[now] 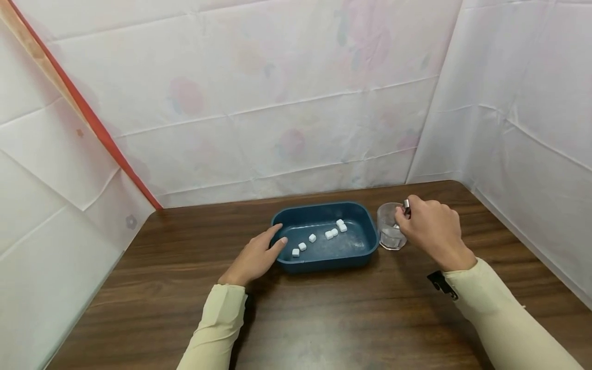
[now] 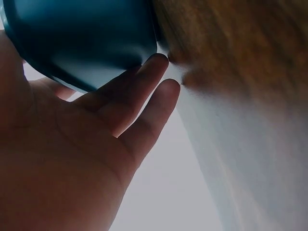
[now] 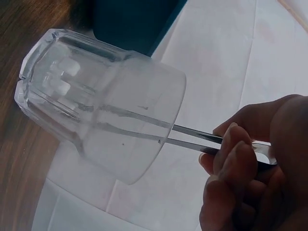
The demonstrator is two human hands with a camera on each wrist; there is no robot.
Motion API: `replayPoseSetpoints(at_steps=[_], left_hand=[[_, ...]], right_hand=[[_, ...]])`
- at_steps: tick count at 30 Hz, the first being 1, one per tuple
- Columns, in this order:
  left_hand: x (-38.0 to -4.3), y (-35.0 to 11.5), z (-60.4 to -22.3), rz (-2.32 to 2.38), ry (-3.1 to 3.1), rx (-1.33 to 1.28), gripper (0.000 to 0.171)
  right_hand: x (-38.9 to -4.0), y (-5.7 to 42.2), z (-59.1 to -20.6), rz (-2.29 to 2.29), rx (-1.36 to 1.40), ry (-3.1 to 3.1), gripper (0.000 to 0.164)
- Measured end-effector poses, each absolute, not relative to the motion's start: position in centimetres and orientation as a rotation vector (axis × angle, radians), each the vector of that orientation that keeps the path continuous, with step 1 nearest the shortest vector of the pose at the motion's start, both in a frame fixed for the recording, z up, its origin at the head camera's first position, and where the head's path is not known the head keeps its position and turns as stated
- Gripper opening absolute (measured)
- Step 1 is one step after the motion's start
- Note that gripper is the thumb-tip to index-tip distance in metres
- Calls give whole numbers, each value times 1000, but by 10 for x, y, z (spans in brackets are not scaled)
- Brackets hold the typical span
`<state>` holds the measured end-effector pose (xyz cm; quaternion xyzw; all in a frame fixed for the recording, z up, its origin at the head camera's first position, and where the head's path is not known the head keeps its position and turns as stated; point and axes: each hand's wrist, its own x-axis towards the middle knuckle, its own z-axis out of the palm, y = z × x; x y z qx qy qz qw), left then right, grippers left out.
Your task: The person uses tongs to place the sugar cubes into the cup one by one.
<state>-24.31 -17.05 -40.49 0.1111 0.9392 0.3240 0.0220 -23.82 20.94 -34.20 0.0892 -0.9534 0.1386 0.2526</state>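
Head view, tray: frame centre; raised rim likely contains the white cubes.
Head view, left hand: fingers extended, unclenched, at the tray's left end, probably steadying it.
Head view, glass: upright, just right of the tray, perhaps for short reach.
Left wrist view, left hand: straight fingers by the tray wall, upper left.
Right wrist view, right hand: pinches tweezers, lower right; tips inside the glass, their length apparently suiting its depth; hold on a cube cannot be told.
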Motion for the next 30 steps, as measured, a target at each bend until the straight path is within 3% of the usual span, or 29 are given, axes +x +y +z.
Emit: replayPoseSetpoints(at_steps=[30], left_hand=[[-241,-170,-405,1028,2903,360,61]], right_hand=[[-240,211,-346,402,224,-2680,33]])
